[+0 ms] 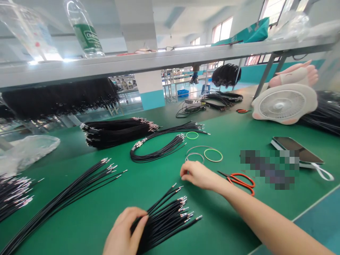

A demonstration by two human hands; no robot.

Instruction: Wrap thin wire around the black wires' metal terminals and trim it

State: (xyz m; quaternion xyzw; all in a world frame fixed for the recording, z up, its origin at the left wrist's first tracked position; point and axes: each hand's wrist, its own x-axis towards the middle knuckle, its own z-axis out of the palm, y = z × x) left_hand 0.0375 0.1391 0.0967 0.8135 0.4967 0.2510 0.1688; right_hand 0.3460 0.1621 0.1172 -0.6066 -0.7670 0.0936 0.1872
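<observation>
My left hand (127, 230) is closed around a bundle of black cables (164, 219) at the front of the green table. The cables fan out to the right, with bare metal terminals at their tips. Above those tips, my right hand (196, 175) has its fingers curled together in a pinch, and whatever is between them is hidden. Just beyond it lie thin wire rings, one a pale green loop (213, 155). Red-handled scissors (241, 181) rest partly behind my right forearm. To the left, another spread of black cables (71, 189) lies on the table.
A thick cable stack (117, 131) and a curved, tied cable bundle (143, 152) lie farther back. On the right are a white fan (284, 104) and a phone (297, 150). A shelf (170, 58) spans above, carrying bottles. A plastic bag (34, 150) lies at left.
</observation>
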